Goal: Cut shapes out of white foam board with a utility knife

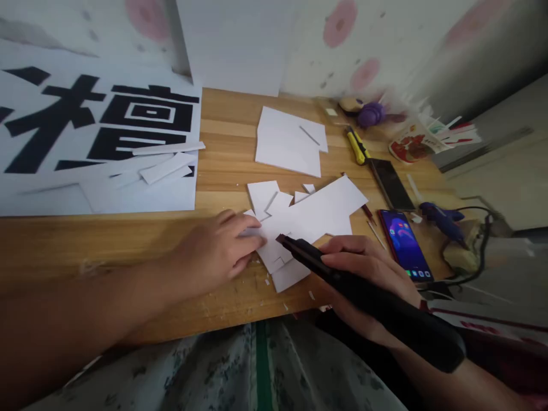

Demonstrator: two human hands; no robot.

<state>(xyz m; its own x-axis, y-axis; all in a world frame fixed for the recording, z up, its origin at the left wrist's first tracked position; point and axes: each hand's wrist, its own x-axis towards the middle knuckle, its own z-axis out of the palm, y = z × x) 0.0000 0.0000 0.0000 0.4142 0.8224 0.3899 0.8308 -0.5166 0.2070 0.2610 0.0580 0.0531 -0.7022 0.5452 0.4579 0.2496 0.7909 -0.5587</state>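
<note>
My right hand (pixel 372 268) is wrapped round a black utility knife (pixel 372 302). The knife slants up to the left, and its dark tip is over a cut piece of white foam board (pixel 325 208). Whether the tip touches the board I cannot tell. On the left edge of the white pieces lie the outstretched fingers of my left hand (pixel 222 245), apart from one another and pressing down. Several white pieces overlap here, some with notches and slits. Behind them lies a separate white board piece (pixel 289 140) with a narrow slit.
A printed sheet (pixel 175 197) with large black characters lies left, bearing white strips (pixel 166 166). At right are a yellow utility knife (pixel 356 145), a dark flat rectangle (pixel 390 184), a lit phone (pixel 405 245), a blue glue gun (pixel 443 222) with cord and a paper tub (pixel 413 144) of scraps.
</note>
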